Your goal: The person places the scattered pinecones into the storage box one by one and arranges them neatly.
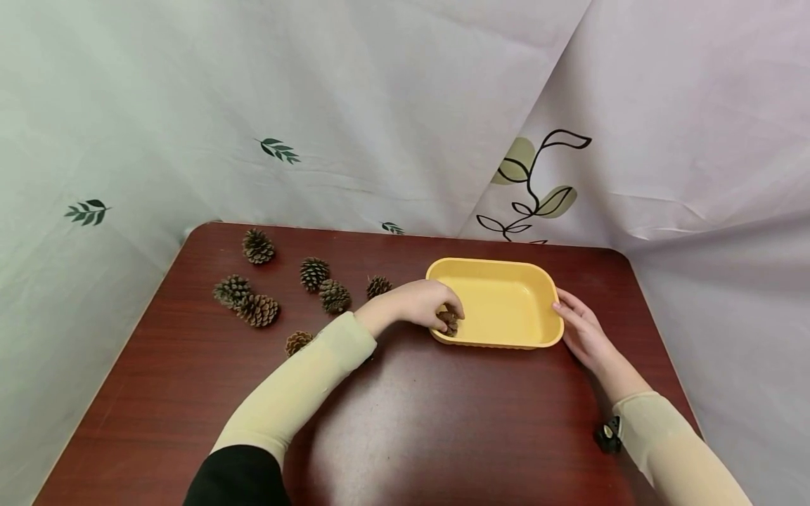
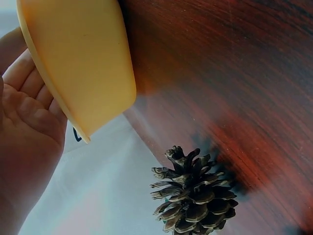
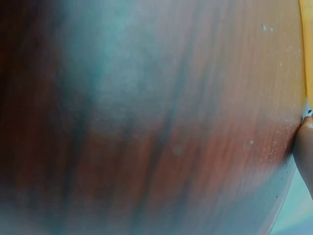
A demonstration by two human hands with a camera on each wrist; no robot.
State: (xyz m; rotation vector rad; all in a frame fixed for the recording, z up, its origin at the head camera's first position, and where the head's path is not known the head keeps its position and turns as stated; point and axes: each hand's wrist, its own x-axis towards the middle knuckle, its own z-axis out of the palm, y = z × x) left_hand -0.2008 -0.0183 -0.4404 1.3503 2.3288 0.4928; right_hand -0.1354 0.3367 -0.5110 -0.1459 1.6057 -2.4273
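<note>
A yellow rectangular tub (image 1: pixel 506 302) with rounded corners sits on the table toward the right. My left hand (image 1: pixel 424 303) reaches over its left rim, with the fingers curled round a brown pine cone (image 1: pixel 448 322) just inside that end. In the left wrist view this hand (image 2: pixel 32 112) lies along the tub's outer wall (image 2: pixel 83 58), and the held cone is hidden there. At the opposite end, my right hand (image 1: pixel 585 332) grips the tub's right side, thumb at the rim and fingers along the outside. Only a fingertip (image 3: pixel 306 122) of it shows in the right wrist view.
Several pine cones (image 1: pixel 258 310) lie scattered over the left part of the dark red table (image 1: pixel 430 429). One cone (image 1: pixel 378 287) is close behind my left wrist, another (image 1: pixel 299 342) beside the left forearm. A pale patterned cloth (image 1: pixel 380 105) hangs behind the table.
</note>
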